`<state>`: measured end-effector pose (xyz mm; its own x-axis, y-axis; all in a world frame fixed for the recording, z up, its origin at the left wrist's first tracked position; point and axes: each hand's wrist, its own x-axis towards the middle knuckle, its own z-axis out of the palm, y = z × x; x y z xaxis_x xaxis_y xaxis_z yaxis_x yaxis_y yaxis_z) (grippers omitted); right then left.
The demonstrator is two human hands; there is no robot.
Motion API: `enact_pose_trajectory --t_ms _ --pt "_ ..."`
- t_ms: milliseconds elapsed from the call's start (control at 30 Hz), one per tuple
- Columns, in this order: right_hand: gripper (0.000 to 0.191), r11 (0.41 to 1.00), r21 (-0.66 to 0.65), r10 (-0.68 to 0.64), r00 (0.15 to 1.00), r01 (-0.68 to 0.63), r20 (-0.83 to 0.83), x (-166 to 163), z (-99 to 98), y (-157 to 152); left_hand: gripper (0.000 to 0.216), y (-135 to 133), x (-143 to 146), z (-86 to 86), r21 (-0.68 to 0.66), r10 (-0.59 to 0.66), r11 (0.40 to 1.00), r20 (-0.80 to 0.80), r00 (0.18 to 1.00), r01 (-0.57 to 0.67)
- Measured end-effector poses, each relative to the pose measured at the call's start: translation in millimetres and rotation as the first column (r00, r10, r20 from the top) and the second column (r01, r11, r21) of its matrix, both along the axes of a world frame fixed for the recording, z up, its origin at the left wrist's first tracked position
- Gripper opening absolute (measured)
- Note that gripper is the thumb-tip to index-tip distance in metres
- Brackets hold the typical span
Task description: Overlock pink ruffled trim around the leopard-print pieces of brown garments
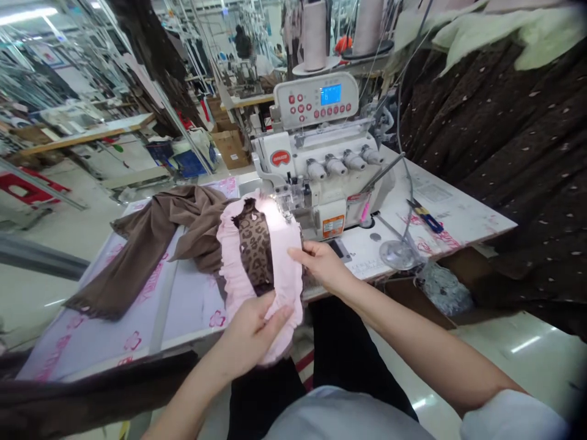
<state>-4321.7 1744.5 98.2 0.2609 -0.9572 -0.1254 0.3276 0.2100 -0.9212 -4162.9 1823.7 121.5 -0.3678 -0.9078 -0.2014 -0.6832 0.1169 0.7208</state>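
We've got both hands on the pink ruffled strip (287, 278) here: the left hand (254, 333) pinches its lower bend between thumb and fingers, the right hand (323, 263) grips its right edge, thumb on top. The strip's looped around some leopard-print cloth (255, 250), far end right up at the lit stitching area of the sewing machine (321, 165), near end past the front of the worktop (178, 305).

What'd worry us: that dark cloth sits so close behind the pink that a fold could get caught if the layers aren't kept apart. Uneven pull between the hands might skew the edge or bunch the ruffle. Also, the brown fabric (202, 214) piled just left could snag or drag on the loop.
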Motion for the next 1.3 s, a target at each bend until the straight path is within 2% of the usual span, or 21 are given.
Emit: enact_pose_trajectory --t_ms 67,133,200,267,333,400,467,500,533,567,600,633,667,700,733,800,833,933,1067,1167,1300 --pt "0.030 0.998 -0.052 0.027 0.998 -0.030 -0.059 -2.7 -3.2 24.6 0.032 20.0 2.9 0.9 0.229 -0.049 0.971 -0.051 0.997 0.060" --pt "0.027 0.988 -0.051 0.136 0.981 -0.144 -0.136 -4.8 -8.5 61.0 0.031 45.4 4.3 -1.3 0.393 -0.081 0.914 -0.051 0.995 0.094" --pt "0.030 0.954 -0.003 0.292 0.933 -0.299 -0.211 -5.7 -14.4 97.8 0.031 68.8 4.5 -6.1 0.454 -0.087 0.886 -0.039 0.995 0.095" --pt "0.036 0.921 0.039 0.383 0.886 -0.387 -0.262 -5.7 -18.3 122.3 0.029 83.4 4.9 -10.3 0.461 -0.090 0.882 -0.040 0.995 0.098" --pt "0.035 0.907 0.037 0.414 0.871 -0.420 -0.265 -5.5 -18.4 129.4 0.026 86.2 6.7 -11.8 0.465 -0.112 0.877 -0.057 0.992 0.126" --pt "0.033 0.901 0.001 0.423 0.881 -0.433 -0.212 -5.0 -15.4 124.5 0.029 77.0 8.7 -11.5 0.511 -0.123 0.842 -0.127 0.984 0.171" --pt "0.033 0.903 -0.032 0.417 0.894 -0.427 -0.165 -3.9 -11.7 118.0 0.036 57.5 8.4 -12.4 0.534 0.004 0.830 -0.289 0.957 0.158" --pt "0.034 0.910 -0.044 0.400 0.903 -0.411 -0.155 -3.1 -10.3 116.6 0.038 44.9 6.8 -14.2 0.499 0.117 0.861 -0.378 0.918 0.096" --pt "0.035 0.918 -0.053 0.381 0.912 -0.392 -0.153 -2.1 -9.5 116.8 0.039 31.3 4.3 -17.1 0.423 0.227 0.906 -0.448 0.865 -0.018" --pt "0.035 0.924 -0.062 0.365 0.918 -0.378 -0.158 -1.1 -9.5 118.5 0.038 17.3 1.4 -20.9 0.295 0.316 0.937 -0.485 0.815 -0.188" --pt "0.035 0.928 -0.073 0.350 0.922 -0.365 -0.168 -0.1 -10.1 121.1 0.036 3.7 -1.5 -25.5 0.117 0.375 0.923 -0.485 0.790 -0.367" --pt "0.035 0.931 -0.087 0.336 0.925 -0.355 -0.178 0.7 -11.1 124.0 0.036 -8.6 -3.6 -30.3 -0.075 0.417 0.865 -0.440 0.795 -0.496" --pt "0.035 0.932 -0.102 0.324 0.927 -0.347 -0.189 1.3 -12.2 126.5 0.040 -19.2 -4.4 -34.5 -0.232 0.449 0.809 -0.349 0.822 -0.541" --pt "0.035 0.932 -0.118 0.316 0.928 -0.342 -0.199 1.6 -13.1 128.3 0.046 -27.5 -3.2 -37.7 -0.334 0.477 0.780 -0.230 0.848 -0.529" --pt "0.035 0.931 -0.134 0.309 0.927 -0.341 -0.211 1.5 -13.7 129.2 0.047 -33.4 0.1 -39.3 -0.380 0.484 0.788 -0.102 0.869 -0.484" --pt "0.034 0.925 -0.162 0.298 0.922 -0.342 -0.247 0.7 -13.3 128.4 0.033 -37.9 13.2 -36.1 -0.342 0.401 0.872 0.086 0.912 -0.351" --pt "0.034 0.922 -0.174 0.293 0.916 -0.347 -0.273 0.1 -12.5 127.4 0.027 -37.1 22.2 -31.4 -0.298 0.336 0.910 0.115 0.935 -0.290" --pt "0.032 0.922 -0.188 0.265 0.906 -0.338 -0.330 -1.4 -9.0 126.7 0.031 -27.7 50.1 -10.5 -0.233 0.212 0.952 0.034 0.977 -0.199" --pt "0.030 0.934 -0.185 0.241 0.920 -0.307 -0.310 -1.0 -7.6 130.4 0.031 -16.6 65.5 11.3 -0.217 0.304 0.923 -0.093 0.948 -0.318" --pt "0.032 0.941 -0.178 0.222 0.921 -0.289 -0.321 -1.1 -11.0 127.4 0.034 -18.3 58.6 17.1 -0.253 0.370 0.878 -0.176 0.912 -0.406" --pt "0.034 0.944 -0.165 0.214 0.912 -0.285 -0.350 -4.6 -18.5 118.1 0.031 -25.9 46.8 22.3 -0.335 0.382 0.839 -0.195 0.903 -0.428"
